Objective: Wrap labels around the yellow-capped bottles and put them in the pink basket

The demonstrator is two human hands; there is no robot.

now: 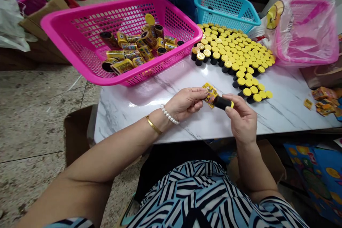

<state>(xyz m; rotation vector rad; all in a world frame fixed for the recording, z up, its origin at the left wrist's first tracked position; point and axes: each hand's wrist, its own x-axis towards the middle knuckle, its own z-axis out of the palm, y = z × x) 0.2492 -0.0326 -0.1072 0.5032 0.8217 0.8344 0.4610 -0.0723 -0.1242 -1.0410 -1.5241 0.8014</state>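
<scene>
My left hand (188, 103) pinches a yellow printed plastic sleeve (210, 93) between thumb and fingers. In my right hand (243, 115) is a small black canister (221, 103) with a yellow cap, lying on its side in my fingers. Its uncapped end meets the sleeve's near end; how far it sits inside, I cannot tell. Beyond both hands, many like canisters (235, 51) stand close together on the table, yellow caps up. To the left, a pink basket (157, 69) holds several canisters wrapped in yellow printed sleeves (145, 52).
The marbled white table (160, 96) ends just in front of my body. At the back stand a blue basket (227, 21) and a plastic-lined pink basket (307, 35). Loose yellow-orange sleeves (326, 98) lie at the right edge. A cardboard box (77, 133) sits below the table's left end.
</scene>
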